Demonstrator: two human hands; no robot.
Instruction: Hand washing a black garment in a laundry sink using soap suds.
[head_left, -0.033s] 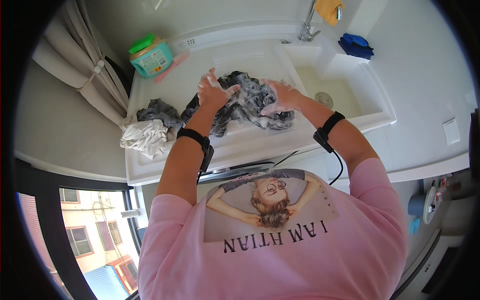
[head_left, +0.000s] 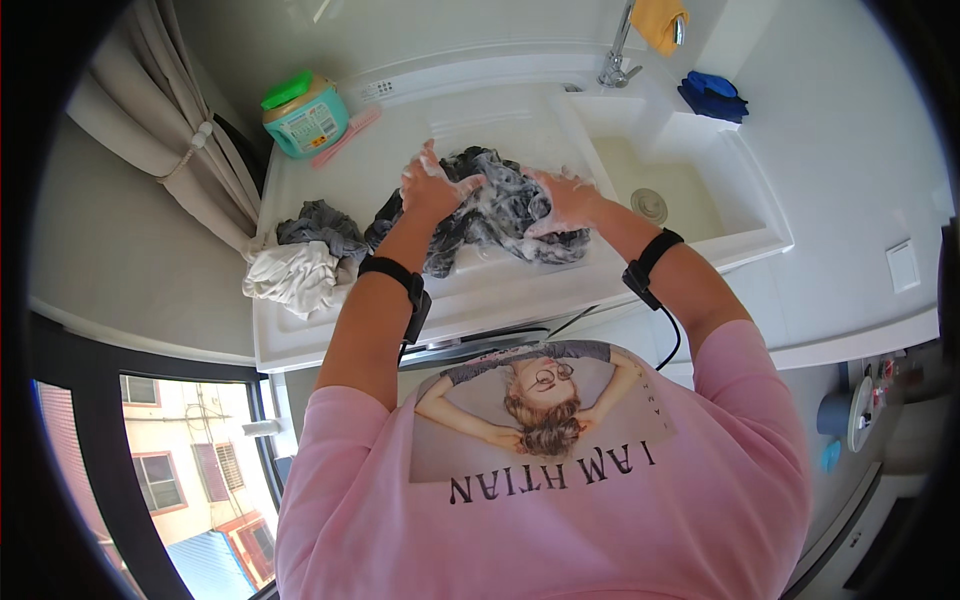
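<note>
A dark garment (head_left: 497, 207), wet and streaked with white suds, lies bunched on the white washboard counter (head_left: 500, 118). At its left side is my left hand (head_left: 436, 188), soapy, with fingers spread and the thumb stretched toward the cloth. My right hand (head_left: 568, 203) rests against the garment's right side, its thumb and fingers apart and suds on them. Neither hand is closed round the cloth. Parts of the garment under the hands and left wrist are hidden.
Left of the garment lie a grey cloth (head_left: 322, 228) and a white cloth (head_left: 292, 277). Behind them are a teal detergent tub (head_left: 308, 122) with a green lid and a pink brush (head_left: 347, 135). At right are the basin (head_left: 690, 205), tap (head_left: 616, 68) and blue cloths (head_left: 712, 95).
The soapy cloth beside my right hand is folded slightly differently. Both hands stay in nearly the same place.
</note>
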